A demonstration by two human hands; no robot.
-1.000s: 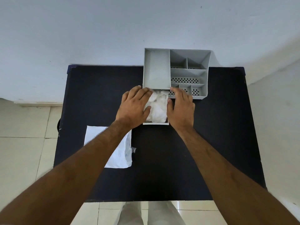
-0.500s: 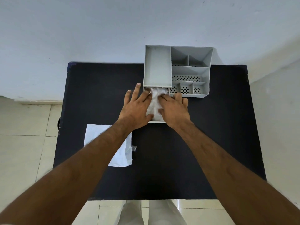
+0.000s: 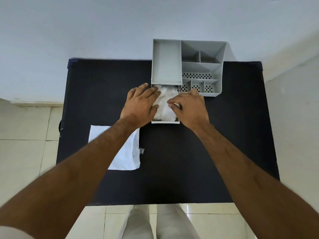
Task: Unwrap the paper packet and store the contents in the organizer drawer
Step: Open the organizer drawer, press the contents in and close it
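A grey desk organizer (image 3: 166, 66) stands at the table's far edge. Its lower drawer (image 3: 165, 122) is pulled out toward me and holds a white, soft, crumpled wad (image 3: 165, 100). My left hand (image 3: 139, 106) lies flat over the wad's left side with its fingers spread. My right hand (image 3: 189, 107) is on the wad's right side. Its fingers are curled, with thumb and forefinger tips close together on the white material. Whether they pinch it is unclear. The unfolded white paper wrapper (image 3: 127, 152) lies flat at the table's left, partly under my left forearm.
The black table (image 3: 189, 161) stands against a pale wall. The organizer's right half has several open compartments (image 3: 198, 76), some with perforated floors. Beside the wrapper lies a small clear scrap (image 3: 141, 150). Tiled floor shows on both sides and below.
Both hands went from the drawer's sides onto the wad. My right hand has now risen from flat to curled fingers at the right edge. My left hand stays spread on it.
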